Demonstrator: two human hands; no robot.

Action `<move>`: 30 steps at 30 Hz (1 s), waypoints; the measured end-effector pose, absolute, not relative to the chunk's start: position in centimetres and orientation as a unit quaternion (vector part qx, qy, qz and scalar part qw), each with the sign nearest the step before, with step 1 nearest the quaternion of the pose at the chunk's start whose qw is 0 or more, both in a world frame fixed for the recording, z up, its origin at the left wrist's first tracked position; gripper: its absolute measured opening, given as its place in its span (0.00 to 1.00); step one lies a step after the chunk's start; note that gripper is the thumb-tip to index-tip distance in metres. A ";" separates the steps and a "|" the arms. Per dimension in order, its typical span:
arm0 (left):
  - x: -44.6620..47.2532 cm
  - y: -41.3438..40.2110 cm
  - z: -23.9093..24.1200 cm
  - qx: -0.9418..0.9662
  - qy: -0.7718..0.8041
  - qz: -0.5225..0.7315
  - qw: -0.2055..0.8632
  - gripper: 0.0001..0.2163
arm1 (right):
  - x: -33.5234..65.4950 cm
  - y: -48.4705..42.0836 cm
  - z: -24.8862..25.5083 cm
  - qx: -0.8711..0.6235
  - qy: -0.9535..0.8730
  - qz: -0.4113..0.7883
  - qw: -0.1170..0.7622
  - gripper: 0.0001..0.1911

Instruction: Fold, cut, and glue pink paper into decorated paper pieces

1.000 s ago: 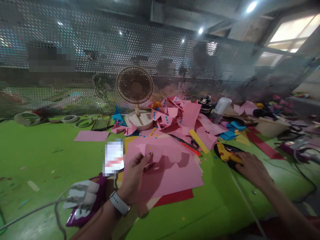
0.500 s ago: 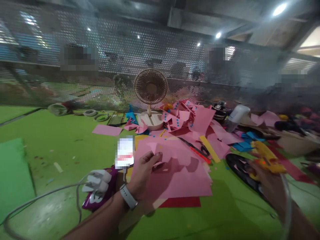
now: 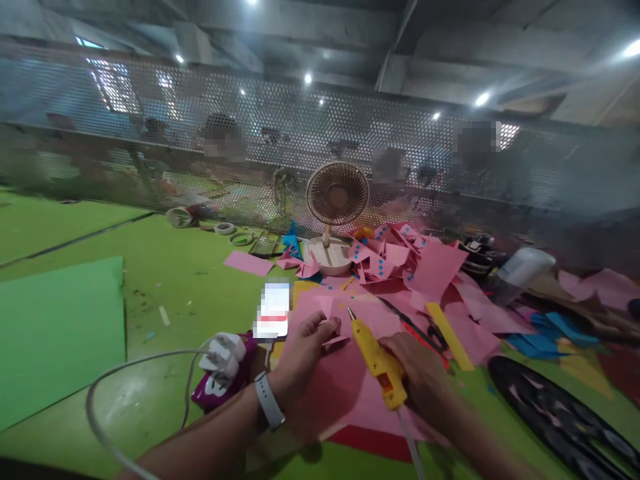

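My left hand [image 3: 311,347], with a watch on its wrist, pinches a small folded piece of pink paper [image 3: 327,308] above a stack of pink paper sheets [image 3: 330,387]. In my right hand [image 3: 413,367] is a yellow hot glue gun [image 3: 375,360], its metal nozzle pointing up and left, a short way right of the folded piece. The nozzle and the paper are apart. From the gun's lower end a pale cord runs down. Red paper [image 3: 373,441] shows under the front of the stack.
A small fan [image 3: 338,193] stands at the back beside a heap of folded pink paper [image 3: 395,257]. Scissors [image 3: 415,333] and a yellow strip [image 3: 450,337] lie to the right, near a black oval tray [image 3: 500,373]. A phone [image 3: 274,310] and a plugged power strip [image 3: 223,363] sit left.
My right hand has brought the glue gun from over the black tray at the right to beside my left hand. The view has shifted left; my left hand still holds the paper.
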State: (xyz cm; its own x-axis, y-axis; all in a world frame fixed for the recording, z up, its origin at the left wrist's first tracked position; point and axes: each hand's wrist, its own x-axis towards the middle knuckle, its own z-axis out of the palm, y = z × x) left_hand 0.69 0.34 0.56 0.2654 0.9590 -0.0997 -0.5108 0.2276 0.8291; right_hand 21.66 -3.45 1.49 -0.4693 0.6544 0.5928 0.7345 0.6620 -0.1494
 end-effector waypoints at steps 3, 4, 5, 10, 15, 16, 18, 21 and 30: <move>0.8 0.4 0.6 0.341 0.333 0.512 0.714 0.12 | 21.3 -3.4 1.0 -0.409 -0.857 -0.073 0.305 0.06; 0.8 0.4 0.7 0.338 0.336 0.511 0.715 0.12 | 21.3 -3.3 0.7 -0.411 -0.859 -0.071 0.298 0.06; 0.8 0.4 0.8 0.335 0.338 0.511 0.716 0.12 | 21.5 -3.2 0.3 -0.413 -0.859 -0.070 0.293 0.06; 0.9 0.3 1.0 0.328 0.338 0.517 0.715 0.09 | 22.0 -2.8 -1.1 -0.417 -0.866 -0.072 0.266 0.12; 1.0 0.3 0.7 0.337 0.331 0.512 0.718 0.09 | 22.3 -2.8 -1.7 -0.413 -0.868 -0.101 0.256 0.14; 1.0 0.3 0.7 0.338 0.331 0.512 0.717 0.09 | 22.3 -2.9 -1.7 -0.414 -0.867 -0.105 0.256 0.14; 1.0 0.3 0.6 0.337 0.331 0.513 0.717 0.09 | 22.3 -2.9 -1.6 -0.416 -0.866 -0.107 0.255 0.15; 1.0 0.3 0.5 0.328 0.331 0.515 0.720 0.08 | 22.2 -3.0 -1.3 -0.419 -0.864 -0.102 0.258 0.15; 1.0 0.4 0.2 0.334 0.313 0.512 0.727 0.09 | 22.0 -3.1 -1.2 -0.421 -0.865 -0.099 0.254 0.15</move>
